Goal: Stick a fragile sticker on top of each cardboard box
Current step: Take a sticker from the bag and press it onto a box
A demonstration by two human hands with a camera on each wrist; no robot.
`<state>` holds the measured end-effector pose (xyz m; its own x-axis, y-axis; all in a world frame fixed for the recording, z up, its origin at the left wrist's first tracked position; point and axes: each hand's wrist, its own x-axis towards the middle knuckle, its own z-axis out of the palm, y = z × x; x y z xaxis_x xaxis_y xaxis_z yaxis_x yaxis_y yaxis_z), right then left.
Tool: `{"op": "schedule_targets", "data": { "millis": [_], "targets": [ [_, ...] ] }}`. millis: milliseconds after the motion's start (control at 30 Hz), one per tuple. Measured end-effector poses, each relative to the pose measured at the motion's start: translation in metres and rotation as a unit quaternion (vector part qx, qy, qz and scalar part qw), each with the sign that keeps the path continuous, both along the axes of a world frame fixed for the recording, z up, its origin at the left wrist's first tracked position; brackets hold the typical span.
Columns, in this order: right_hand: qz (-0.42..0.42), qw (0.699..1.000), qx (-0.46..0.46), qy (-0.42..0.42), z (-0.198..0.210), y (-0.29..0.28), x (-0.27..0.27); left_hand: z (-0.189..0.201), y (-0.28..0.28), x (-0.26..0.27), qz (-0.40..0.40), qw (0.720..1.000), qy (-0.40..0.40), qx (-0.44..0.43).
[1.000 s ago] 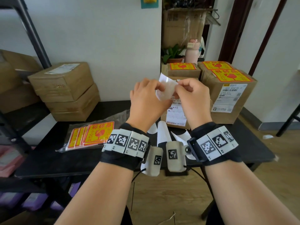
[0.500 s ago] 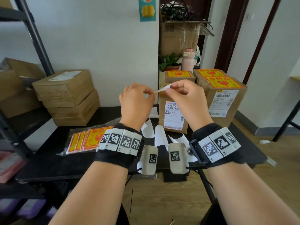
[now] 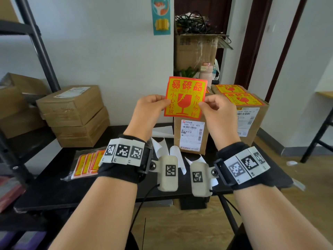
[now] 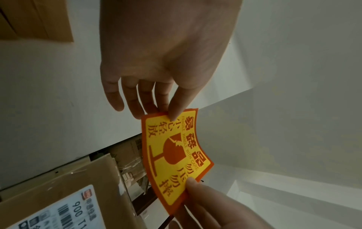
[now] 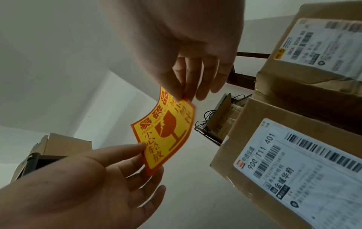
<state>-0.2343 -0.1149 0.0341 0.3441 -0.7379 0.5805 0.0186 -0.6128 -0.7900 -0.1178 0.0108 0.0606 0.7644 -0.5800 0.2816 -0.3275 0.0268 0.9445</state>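
Note:
A red-and-yellow fragile sticker (image 3: 185, 98) stands upright in the air, printed face toward me. My left hand (image 3: 162, 102) pinches its left edge and my right hand (image 3: 203, 105) pinches its right edge. The left wrist view shows the same sticker (image 4: 174, 155) bowed between thumb and fingers, as does the right wrist view (image 5: 166, 131). Just behind and below it stands a cardboard box (image 3: 191, 134) with a white shipping label; the sticker hides its top. To the right, taller boxes (image 3: 252, 116) carry fragile stickers (image 3: 241, 100) on top.
A stack of brown boxes (image 3: 72, 112) sits at the table's back left, against a black shelf rack (image 3: 41, 51). A bag of spare stickers (image 3: 86, 165) lies on the black table (image 3: 54, 186). Curled white backing papers (image 3: 176, 156) lie before the labelled box.
The sheet, held edge-on half a second ago, now stands upright with its printed face toward me. My hands have moved apart to its side edges.

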Motion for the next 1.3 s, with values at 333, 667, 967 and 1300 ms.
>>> {"op": "schedule_targets", "data": {
  "millis": [333,667,967,1300],
  "targets": [
    [-0.033,0.998,0.056,-0.003,0.005,-0.039,0.007,0.007,-0.046,0.01,-0.047,0.999,-0.023,-0.002],
    [-0.039,0.995,0.091,0.022,0.007,-0.073,0.031,0.01,-0.086,0.043,0.003,0.999,0.029,0.012],
    [-0.072,0.992,0.029,0.103,-0.005,-0.082,0.044,-0.007,-0.101,0.056,0.029,0.996,0.005,0.082],
    [-0.07,0.988,0.0,0.138,-0.01,-0.084,0.043,-0.015,-0.106,0.054,0.061,0.985,-0.097,0.13]
  ]
}}
